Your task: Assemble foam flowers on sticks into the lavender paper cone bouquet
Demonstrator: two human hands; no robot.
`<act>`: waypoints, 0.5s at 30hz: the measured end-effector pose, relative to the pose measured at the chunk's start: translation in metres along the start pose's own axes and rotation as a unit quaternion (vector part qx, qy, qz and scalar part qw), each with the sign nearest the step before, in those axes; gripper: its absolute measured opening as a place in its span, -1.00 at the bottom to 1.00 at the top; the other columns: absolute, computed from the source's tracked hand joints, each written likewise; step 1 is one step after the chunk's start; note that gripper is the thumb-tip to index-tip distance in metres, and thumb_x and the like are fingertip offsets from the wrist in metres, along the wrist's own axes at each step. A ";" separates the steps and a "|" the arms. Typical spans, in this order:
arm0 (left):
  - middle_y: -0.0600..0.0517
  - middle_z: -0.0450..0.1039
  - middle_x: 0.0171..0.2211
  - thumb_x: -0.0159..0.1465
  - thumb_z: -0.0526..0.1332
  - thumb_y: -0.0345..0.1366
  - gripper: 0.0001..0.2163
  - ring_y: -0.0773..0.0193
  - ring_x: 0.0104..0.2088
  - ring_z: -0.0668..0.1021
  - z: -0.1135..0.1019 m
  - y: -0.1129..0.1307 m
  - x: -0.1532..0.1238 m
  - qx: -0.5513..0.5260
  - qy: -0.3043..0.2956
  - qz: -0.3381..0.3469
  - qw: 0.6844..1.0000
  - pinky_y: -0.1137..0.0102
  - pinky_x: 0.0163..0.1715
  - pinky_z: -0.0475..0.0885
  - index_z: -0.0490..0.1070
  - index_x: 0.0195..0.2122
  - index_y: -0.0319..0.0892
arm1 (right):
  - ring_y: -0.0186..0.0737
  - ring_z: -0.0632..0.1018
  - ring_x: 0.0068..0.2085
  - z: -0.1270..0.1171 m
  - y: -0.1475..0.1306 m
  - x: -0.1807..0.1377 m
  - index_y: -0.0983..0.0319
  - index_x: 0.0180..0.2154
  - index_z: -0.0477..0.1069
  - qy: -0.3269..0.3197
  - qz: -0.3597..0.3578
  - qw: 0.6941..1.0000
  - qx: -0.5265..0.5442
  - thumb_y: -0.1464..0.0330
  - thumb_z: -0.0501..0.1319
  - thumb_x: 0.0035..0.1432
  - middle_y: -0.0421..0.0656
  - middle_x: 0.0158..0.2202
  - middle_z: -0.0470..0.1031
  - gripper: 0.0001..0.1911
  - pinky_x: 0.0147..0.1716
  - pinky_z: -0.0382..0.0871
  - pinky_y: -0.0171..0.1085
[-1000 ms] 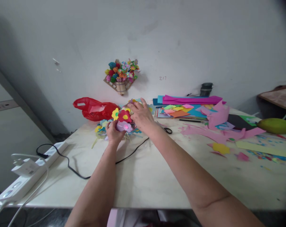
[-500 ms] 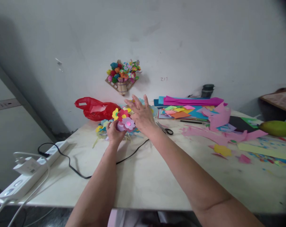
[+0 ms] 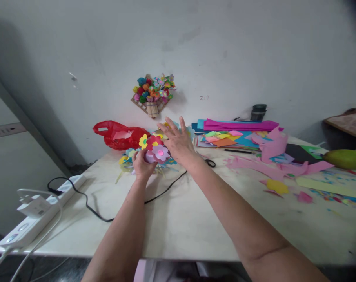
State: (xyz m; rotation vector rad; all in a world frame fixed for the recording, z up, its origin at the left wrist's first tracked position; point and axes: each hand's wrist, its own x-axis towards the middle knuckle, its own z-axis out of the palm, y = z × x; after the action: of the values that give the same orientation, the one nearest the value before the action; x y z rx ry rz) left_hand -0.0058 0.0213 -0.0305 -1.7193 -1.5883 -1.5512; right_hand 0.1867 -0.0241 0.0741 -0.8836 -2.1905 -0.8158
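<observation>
My left hand (image 3: 141, 166) is closed around the base of a bunch of paper flowers (image 3: 154, 147), with yellow, red and lilac blooms showing above my fingers. My right hand (image 3: 179, 143) hovers beside the bunch on its right, fingers spread and stretched upward, touching or nearly touching the blooms. More paper flowers (image 3: 125, 158) lie on the table under and behind my left hand.
A red plastic bag (image 3: 119, 135) lies at the back left. Scissors (image 3: 209, 162) rest right of my hands. Coloured paper sheets (image 3: 237, 131) and pink scraps (image 3: 272, 164) cover the right side. A black cable (image 3: 89, 207) runs to a white power strip (image 3: 33, 221) at the left edge.
My right hand has gone from lying curled over the flowers to fingers spread and lifted beside them. The lilac bloom now shows fully. My left hand has stayed put.
</observation>
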 end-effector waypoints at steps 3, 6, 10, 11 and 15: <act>-0.04 0.45 -0.25 -0.20 0.30 -0.18 -0.51 0.03 -0.16 0.46 0.000 0.000 0.000 0.003 -0.001 0.000 1.000 0.17 -0.03 0.26 0.33 -0.18 -0.10 | 0.08 -0.07 0.35 0.002 0.000 0.000 0.20 -0.33 0.52 -0.004 0.003 1.000 0.015 0.44 0.07 0.22 -0.19 0.31 0.10 -0.76 0.28 -0.45 0.23; -0.05 0.45 -0.26 -0.19 0.29 -0.19 -0.53 0.04 -0.16 0.47 0.001 0.000 -0.001 0.002 0.007 0.009 1.000 0.18 -0.02 0.26 0.33 -0.20 -0.12 | 0.05 -0.04 0.35 0.004 0.000 0.000 0.22 -0.33 0.52 -0.008 0.003 1.000 0.015 0.44 0.04 0.24 -0.15 0.29 0.15 -0.72 0.28 -0.48 0.23; -0.06 0.46 -0.29 -0.19 0.29 -0.18 -0.53 0.05 -0.18 0.48 0.003 -0.003 -0.001 -0.002 0.016 0.028 0.999 0.18 -0.02 0.27 0.33 -0.20 -0.14 | 0.01 -0.01 0.34 0.006 0.002 0.000 0.21 -0.37 0.52 -0.001 0.004 0.999 0.032 0.42 0.06 0.24 -0.20 0.27 0.19 -0.73 0.27 -0.51 0.25; -0.05 0.46 -0.29 -0.20 0.29 -0.18 -0.53 0.05 -0.18 0.48 0.003 -0.003 -0.001 0.000 0.016 0.027 0.999 0.18 -0.03 0.27 0.33 -0.20 -0.14 | 0.01 -0.02 0.34 0.006 0.002 0.000 0.20 -0.37 0.52 0.000 0.004 0.999 0.039 0.42 0.07 0.24 -0.22 0.27 0.18 -0.74 0.27 -0.52 0.25; -0.03 0.46 -0.31 -0.20 0.29 -0.18 -0.54 0.07 -0.21 0.49 0.003 -0.003 0.000 0.008 0.011 0.026 1.000 0.19 -0.04 0.29 0.32 -0.22 -0.13 | -0.02 -0.05 0.35 0.003 0.000 -0.001 0.18 -0.32 0.52 -0.002 0.006 0.999 0.048 0.41 0.08 0.24 -0.25 0.29 0.14 -0.77 0.27 -0.49 0.24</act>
State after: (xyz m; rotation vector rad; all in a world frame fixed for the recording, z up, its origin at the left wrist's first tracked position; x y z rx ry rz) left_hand -0.0071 0.0247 -0.0325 -1.7148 -1.5299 -1.5241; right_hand 0.1859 -0.0224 0.0712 -0.8506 -2.2070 -0.6975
